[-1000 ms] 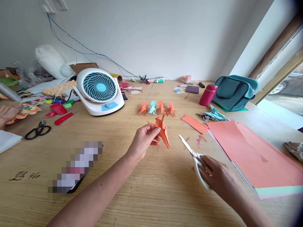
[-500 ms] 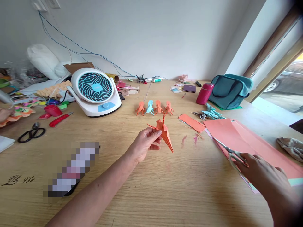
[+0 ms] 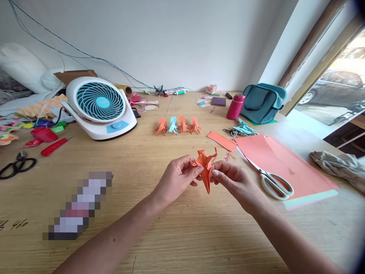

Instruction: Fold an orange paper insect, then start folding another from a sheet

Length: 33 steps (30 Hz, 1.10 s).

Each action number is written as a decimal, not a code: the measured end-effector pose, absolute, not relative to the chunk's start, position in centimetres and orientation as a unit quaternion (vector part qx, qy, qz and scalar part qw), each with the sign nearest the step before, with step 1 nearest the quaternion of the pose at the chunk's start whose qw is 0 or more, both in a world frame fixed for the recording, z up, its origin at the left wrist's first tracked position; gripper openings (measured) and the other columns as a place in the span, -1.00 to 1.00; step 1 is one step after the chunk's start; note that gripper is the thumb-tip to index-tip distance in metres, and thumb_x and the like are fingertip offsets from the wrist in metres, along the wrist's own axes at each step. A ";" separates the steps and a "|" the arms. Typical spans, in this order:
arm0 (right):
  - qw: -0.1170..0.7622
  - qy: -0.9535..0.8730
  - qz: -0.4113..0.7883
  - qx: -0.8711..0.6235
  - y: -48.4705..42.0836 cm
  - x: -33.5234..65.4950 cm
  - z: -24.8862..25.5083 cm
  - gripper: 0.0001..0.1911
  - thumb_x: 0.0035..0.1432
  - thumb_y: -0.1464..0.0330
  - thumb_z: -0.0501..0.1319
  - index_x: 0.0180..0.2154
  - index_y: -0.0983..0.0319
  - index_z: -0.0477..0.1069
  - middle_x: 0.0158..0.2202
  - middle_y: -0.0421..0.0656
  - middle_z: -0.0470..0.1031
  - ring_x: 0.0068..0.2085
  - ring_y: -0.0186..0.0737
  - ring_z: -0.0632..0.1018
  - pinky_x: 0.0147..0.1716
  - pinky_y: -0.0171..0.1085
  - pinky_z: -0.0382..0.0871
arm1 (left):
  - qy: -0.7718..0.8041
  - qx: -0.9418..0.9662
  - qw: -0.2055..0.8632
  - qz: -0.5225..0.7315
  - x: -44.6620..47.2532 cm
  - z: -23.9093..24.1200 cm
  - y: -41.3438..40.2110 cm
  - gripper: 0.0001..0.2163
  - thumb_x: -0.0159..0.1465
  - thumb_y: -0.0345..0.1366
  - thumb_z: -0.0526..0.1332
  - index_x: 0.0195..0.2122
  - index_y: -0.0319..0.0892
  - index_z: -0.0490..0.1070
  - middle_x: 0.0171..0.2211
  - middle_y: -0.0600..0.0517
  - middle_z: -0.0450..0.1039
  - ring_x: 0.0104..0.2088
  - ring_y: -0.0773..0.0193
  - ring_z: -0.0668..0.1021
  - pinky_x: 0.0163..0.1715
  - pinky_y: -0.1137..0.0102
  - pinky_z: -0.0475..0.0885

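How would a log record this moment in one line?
left hand: holds folded orange paper figure | right hand: pinches its side | white-handled metal scissors: on orange paper sheets

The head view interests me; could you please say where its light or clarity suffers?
Head view: daylight washes out parts of the outdoor scene, right; head view: top-right corner dark; head view: mosaic blocks, lower left, hide what lies beneath; head view: orange paper figure fairly sharp.

Bright daylight enters through the tall wood-framed opening (image 3: 339,80) beyond and right of the right hand (image 3: 236,182); highlights there are washed out. The pale wood-grain counter (image 3: 165,232) shows whitish glare right of that hand. Shadows are soft. Coarse pixelation masks a flat oblong object (image 3: 81,205) left of the left hand (image 3: 176,177).
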State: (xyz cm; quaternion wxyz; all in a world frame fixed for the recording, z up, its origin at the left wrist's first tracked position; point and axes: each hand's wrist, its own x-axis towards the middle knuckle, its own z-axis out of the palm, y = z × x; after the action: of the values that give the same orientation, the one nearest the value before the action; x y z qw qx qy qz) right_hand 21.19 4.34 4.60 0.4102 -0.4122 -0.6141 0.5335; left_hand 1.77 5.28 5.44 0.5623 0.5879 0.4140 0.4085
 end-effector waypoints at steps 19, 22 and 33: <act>0.488 -0.495 0.613 -0.376 4.1 20.2 1.8 -0.73 0.09 0.16 0.43 -0.29 0.18 0.50 -0.38 -0.21 0.53 -0.35 -0.33 0.49 -0.31 -0.32 0.39 | 0.425 0.512 0.633 0.396 2.3 4.4 5.6 -0.69 0.16 -0.09 0.39 -0.26 -0.22 0.45 -0.39 0.07 0.49 -0.45 0.41 0.50 -0.45 0.49 0.49; 0.502 -0.522 0.583 -0.368 4.1 20.1 1.3 -0.76 0.14 0.18 0.39 -0.27 0.18 0.46 -0.35 -0.21 0.50 -0.33 -0.31 0.49 -0.31 -0.30 0.40 | 0.426 0.518 0.633 0.386 2.2 4.7 5.6 -0.65 0.11 -0.06 0.42 -0.29 -0.22 0.44 -0.36 0.05 0.50 -0.37 0.35 0.54 -0.43 0.48 0.51; 0.484 -0.646 0.449 -0.383 3.3 20.1 1.5 -0.89 0.31 0.32 0.21 -0.16 0.14 0.28 -0.40 -0.26 0.38 -0.39 -0.31 0.41 -0.40 -0.30 0.32 | 0.423 0.533 0.634 0.368 2.3 4.6 5.6 -0.70 0.13 -0.08 0.42 -0.32 -0.22 0.50 -0.40 0.05 0.52 -0.36 0.32 0.58 -0.45 0.51 0.48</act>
State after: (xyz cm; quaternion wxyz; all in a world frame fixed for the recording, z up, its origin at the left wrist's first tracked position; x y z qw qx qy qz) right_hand 20.06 3.30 1.54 0.4844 -0.3830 -0.6455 0.4494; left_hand 2.25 5.64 4.60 0.6345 0.5327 0.4225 0.3676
